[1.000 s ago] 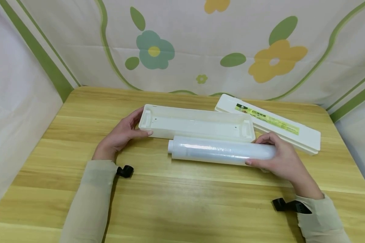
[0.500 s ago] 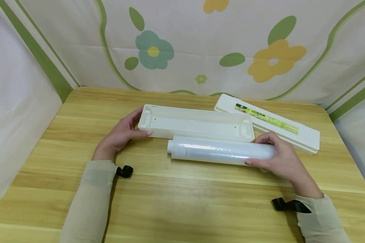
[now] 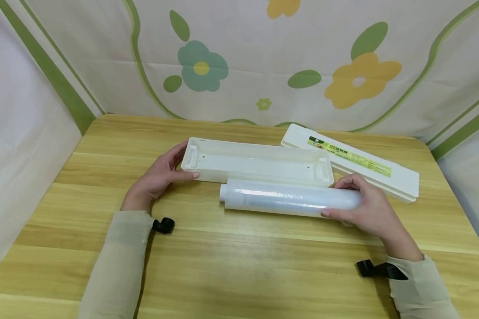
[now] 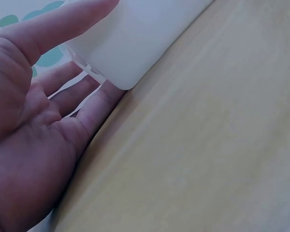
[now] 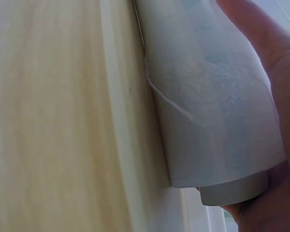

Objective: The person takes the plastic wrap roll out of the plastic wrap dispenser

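Observation:
A roll of plastic wrap point(image 3: 283, 197) lies on the table in front of a long white open box point(image 3: 255, 180). My right hand point(image 3: 369, 208) grips the roll's right end, thumb on the near side and fingers over the far side. In the right wrist view the wrap roll point(image 5: 217, 116) shows a loose film edge and its core end sticking out. My left hand point(image 3: 157, 177) holds the box's left end, thumb along the front wall. The left wrist view shows the box corner point(image 4: 130, 48) between thumb and fingers; the fingertips are partly hidden behind it.
A white lid point(image 3: 355, 161) with a green and yellow label lies slanted behind the box, at the right. The wooden table point(image 3: 239, 266) ends at the back against a flower-printed curtain point(image 3: 239, 53). Black straps with small mounts sit at both wrists.

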{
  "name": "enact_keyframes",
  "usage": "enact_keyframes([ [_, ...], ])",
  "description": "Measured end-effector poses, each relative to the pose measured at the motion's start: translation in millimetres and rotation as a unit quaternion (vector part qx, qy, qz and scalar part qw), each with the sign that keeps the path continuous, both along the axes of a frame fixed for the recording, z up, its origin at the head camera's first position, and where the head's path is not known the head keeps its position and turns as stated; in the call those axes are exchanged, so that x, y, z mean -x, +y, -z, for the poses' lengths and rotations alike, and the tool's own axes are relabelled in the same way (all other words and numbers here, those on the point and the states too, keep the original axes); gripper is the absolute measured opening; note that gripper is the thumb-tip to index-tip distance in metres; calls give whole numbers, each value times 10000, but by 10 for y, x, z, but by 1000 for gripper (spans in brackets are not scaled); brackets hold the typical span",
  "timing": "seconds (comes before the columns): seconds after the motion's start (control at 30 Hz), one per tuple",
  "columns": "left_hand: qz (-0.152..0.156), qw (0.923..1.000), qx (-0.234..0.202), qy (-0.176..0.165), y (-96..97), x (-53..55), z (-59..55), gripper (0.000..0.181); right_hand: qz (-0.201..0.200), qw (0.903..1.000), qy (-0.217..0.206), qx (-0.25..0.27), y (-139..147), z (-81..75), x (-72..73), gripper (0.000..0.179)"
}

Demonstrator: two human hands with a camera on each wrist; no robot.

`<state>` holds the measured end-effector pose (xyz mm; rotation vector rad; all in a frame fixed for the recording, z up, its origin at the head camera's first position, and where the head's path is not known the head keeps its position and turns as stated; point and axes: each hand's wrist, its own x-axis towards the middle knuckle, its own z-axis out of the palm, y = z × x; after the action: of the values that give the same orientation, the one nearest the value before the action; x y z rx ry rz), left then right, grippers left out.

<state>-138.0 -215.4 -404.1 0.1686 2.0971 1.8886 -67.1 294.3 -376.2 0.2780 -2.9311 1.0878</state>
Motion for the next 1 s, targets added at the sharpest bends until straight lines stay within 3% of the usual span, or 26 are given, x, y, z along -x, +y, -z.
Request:
enact_keyframes([
  [0.3, 206, 9998, -46, 43, -59, -19, -42, 104, -245, 9995, 206, 49, 12, -30, -24, 58],
  [0.5, 113, 9995, -287, 24, -140, -183, -142, 78, -344, 9953, 832, -356, 35, -131, -53, 57],
  [0.57, -76, 9999, -102, -3, -151, -264, -204, 71, -206, 9950, 827, -514, 25, -216, -71, 59],
  [0.67, -335, 9972, 665, 107, -128, -326, -319, 74, 49, 9951, 622, -770, -29, -373, -70, 72],
  [0.73, -488, 9897, 1314, 283, -83, -333, -417, 79, 74, 9938, 480, -1005, -99, -483, -36, 87],
  [0.83, -656, 9714, 2174, 692, 5, -310, -585, 84, -68, 9869, 435, -1552, -238, -619, 31, 105],
  [1.0, -793, 9371, 3110, 1370, 155, -324, -862, 88, -270, 9680, 706, -2392, -440, -787, 108, 117],
])
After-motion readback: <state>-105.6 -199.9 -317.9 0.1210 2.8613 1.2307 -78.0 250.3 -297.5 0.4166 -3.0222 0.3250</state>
